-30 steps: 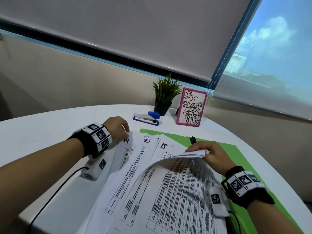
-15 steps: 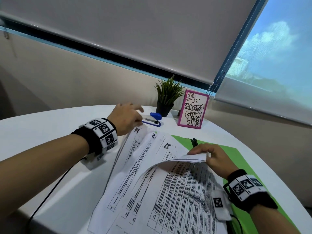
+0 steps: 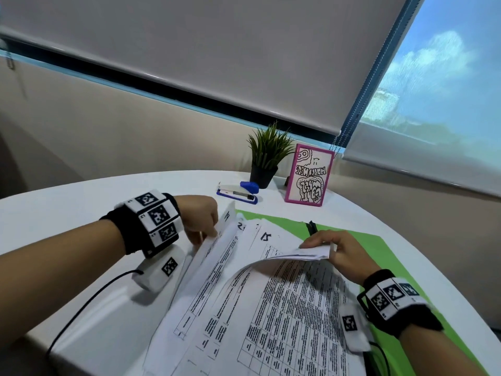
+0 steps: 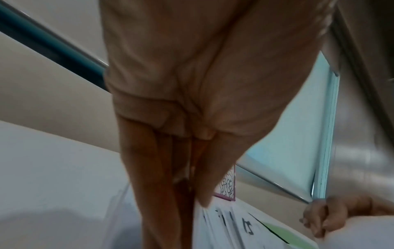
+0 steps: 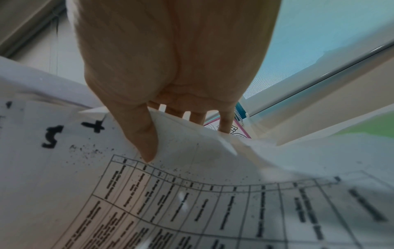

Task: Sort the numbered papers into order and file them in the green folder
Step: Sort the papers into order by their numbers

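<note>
Status: sorting stage, nothing filed yet by the look of it. The numbered papers (image 3: 244, 294) lie fanned across the white table (image 3: 67, 213), overlapping the green folder (image 3: 379, 253), which lies flat under their right side. No sheet looks filed in the folder.

Right hand (image 3: 341, 253) pinches the curled top edge of a small stack, thumb on the printed side and fingers behind per the right wrist view, lifting it to expose the sheets below. Left hand (image 3: 200, 218) has fingers down at the left edge of the fan, gripping or raising the leftmost sheet; the exact hold is blurred in the left wrist view, so I can't confirm a pinch.

Handwritten numbers visible: "15" (image 3: 266, 236), one starting "2", partly covered. The right wrist view shows more digits, unclear.

Left to do, as I judge it: finish ordering, square the stack, file it.

Count: folder 1; sheets at least five or six, exact number not countable; stapler (image 3: 238, 192) 1; potted plant (image 3: 267, 156) 1; pink-framed card (image 3: 310, 175) 1; black pen (image 3: 311, 227) 1 on the folder.
</note>
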A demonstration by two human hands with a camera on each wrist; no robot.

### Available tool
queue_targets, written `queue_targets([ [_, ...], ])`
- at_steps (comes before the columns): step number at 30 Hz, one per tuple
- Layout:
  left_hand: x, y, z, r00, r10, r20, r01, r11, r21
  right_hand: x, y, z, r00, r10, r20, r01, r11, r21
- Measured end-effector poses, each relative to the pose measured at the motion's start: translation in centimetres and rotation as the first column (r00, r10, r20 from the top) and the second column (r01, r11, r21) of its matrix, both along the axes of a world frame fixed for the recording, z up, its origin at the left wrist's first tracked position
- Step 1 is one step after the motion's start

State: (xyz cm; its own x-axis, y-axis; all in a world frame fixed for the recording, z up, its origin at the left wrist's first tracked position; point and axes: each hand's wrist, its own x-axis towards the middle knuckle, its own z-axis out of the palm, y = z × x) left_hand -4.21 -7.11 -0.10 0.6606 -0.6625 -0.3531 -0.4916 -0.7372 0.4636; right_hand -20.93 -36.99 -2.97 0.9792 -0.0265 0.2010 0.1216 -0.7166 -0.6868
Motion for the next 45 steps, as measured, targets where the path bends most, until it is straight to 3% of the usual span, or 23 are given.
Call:
queue_targets([
  [5, 0.5, 0.9, 1.0, 0.973, 0.120, 0.198, -0.102, 0.990, -0.102, 0.0, 0.3, -0.2, 1.000, -0.008, -0.005, 0.008, 1.000, 0.012],
  [7, 0.7, 1.1, 2.5, 0.905, 0.181, 0.385, -0.139, 0.981, -0.136, -0.1, 0.5, 0.0, 1.000, -0.009, -0.001, 0.009, 1.000, 0.027],
  [9, 1.2, 1.5, 4.6, 0.781, 0.288, 0.555, -0.189, 0.955, -0.229, -0.2, 0.8, 0.1, 1.000, -0.005, 0.005, 0.005, 1.000, 0.028],
  [13, 2.4, 3.0, 9.8, 0.564, 0.588, 0.580, -0.186, 0.775, -0.605, -0.4, 0.9, 0.2, 1.000, -0.007, 0.021, 0.007, 1.000, 0.008],
  [15, 2.5, 3.8, 12.0, 0.529, 0.677, 0.512, -0.093, 0.646, -0.757, -0.5, 0.8, 0.3, 1.000, -0.002, 0.028, 0.001, 1.000, 0.008],
  [17, 2.1, 4.1, 13.4, 0.543, 0.726, 0.421, -0.003, 0.503, -0.864, -0.5, 0.7, 0.3, 1.000, 0.001, 0.028, -0.001, 1.000, 0.009],
  [19, 2.0, 3.9, 13.5, 0.601, 0.723, 0.340, 0.030, 0.404, -0.914, -0.5, 0.7, 0.3, 1.000, -0.003, 0.024, 0.003, 1.000, 0.005],
  [22, 2.0, 2.9, 11.9, 0.708, 0.670, 0.223, -0.015, 0.330, -0.944, -0.6, 0.8, 0.4, 1.000, -0.011, 0.024, 0.010, 1.000, 0.015],
  [26, 2.6, 0.9, 9.7, 0.769, 0.632, 0.092, -0.118, 0.281, -0.952, -1.2, 0.9, 1.0, 0.999, -0.011, 0.039, 0.011, 1.000, 0.006],
  [28, 3.0, -0.1, 8.6, 0.816, 0.578, 0.018, -0.188, 0.295, -0.937, -1.5, 0.7, 1.3, 0.999, -0.018, 0.037, 0.018, 1.000, 0.000],
  [31, 3.9, -1.2, 6.7, 0.859, 0.511, 0.002, -0.238, 0.404, -0.883, -1.9, 0.5, 1.6, 0.998, -0.022, 0.052, 0.022, 1.000, 0.011],
  [37, 3.0, -3.2, 2.2, 0.902, 0.428, 0.057, -0.221, 0.571, -0.791, -2.7, 0.3, 2.5, 0.995, -0.024, 0.095, 0.026, 0.999, -0.023],
  [42, 0.3, -4.8, -0.9, 0.958, 0.287, -0.001, -0.214, 0.713, -0.668, -3.0, 1.0, 3.3, 0.991, -0.013, 0.137, 0.024, 0.996, -0.085],
  [45, -1.5, -5.3, -2.3, 0.981, 0.157, -0.117, -0.196, 0.772, -0.605, -2.3, 0.6, 3.0, 0.990, -0.010, 0.140, 0.024, 0.994, -0.104],
])
